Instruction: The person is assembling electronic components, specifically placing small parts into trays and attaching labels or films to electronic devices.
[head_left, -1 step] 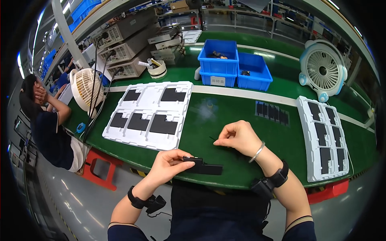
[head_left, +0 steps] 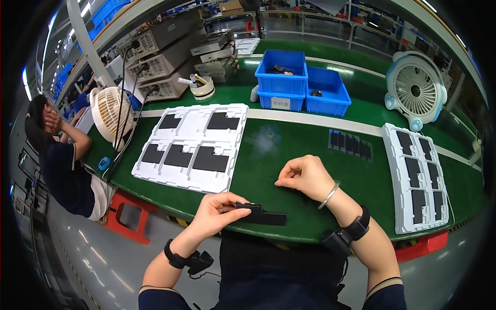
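My left hand [head_left: 219, 212] pinches a flat black stepped part [head_left: 271, 218] by its thicker end. The part's narrower end juts out to the right above the table's near edge. To the right and a little farther off, my right hand [head_left: 307, 176] is closed in a pinch over the green table. Whatever its fingertips hold, if anything, is too small to make out. A white tray [head_left: 195, 109] lies just beyond my left hand, with several similar black parts in its recesses. Farther right, a dark sheet of black strips [head_left: 351, 145] lies flat on the table.
A stack of white trays [head_left: 390, 170] with black parts stands at the right. Blue bins [head_left: 281, 82] sit at the back, near a white-and-blue fan [head_left: 415, 90]. Another fan [head_left: 111, 113], a pen cup [head_left: 202, 92] and stacked metal units [head_left: 165, 88] line the left, where a person sits.
The short black strip that stuck out from my right fingertips no longer shows. Both hands stay nearly in place, and the black part is still in my left hand.
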Tool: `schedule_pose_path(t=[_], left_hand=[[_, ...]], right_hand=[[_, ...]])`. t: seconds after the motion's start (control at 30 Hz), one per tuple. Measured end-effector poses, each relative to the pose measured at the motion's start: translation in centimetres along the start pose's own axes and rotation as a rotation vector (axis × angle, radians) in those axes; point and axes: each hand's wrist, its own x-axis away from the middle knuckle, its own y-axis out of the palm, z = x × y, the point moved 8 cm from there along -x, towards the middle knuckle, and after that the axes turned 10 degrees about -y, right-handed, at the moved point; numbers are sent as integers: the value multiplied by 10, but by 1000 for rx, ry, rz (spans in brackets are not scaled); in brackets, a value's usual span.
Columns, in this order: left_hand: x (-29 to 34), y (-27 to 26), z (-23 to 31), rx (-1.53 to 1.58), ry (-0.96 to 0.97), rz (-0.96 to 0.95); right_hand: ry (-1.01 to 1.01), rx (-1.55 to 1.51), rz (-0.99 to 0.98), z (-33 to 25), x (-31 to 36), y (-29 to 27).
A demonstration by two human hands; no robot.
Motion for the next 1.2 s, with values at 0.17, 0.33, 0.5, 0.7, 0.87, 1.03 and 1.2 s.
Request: schedule_pose_path(t=[0.17, 0.33, 0.5, 0.7, 0.87, 1.03, 1.2], left_hand=[[-1, 0, 2, -70, 69, 62], [-8, 9, 4, -89, 31, 64], [-9, 18, 8, -74, 43, 47], [-10, 17, 5, -42, 107, 59], [-9, 16, 0, -1, 20, 77], [-9, 15, 0, -9, 9, 83], [-6, 16, 4, 42, 39, 90]], right_hand=[[-149, 153, 147, -18, 1, -10], [68, -402, -128, -18, 8, 20], [183, -448, -294, -15, 14, 33], [159, -366, -267, -23, 14, 33], [-143, -32, -82, -53, 14, 23], [-98, -67, -65, -43, 14, 24], [12, -310, -112, -25, 18, 33]])
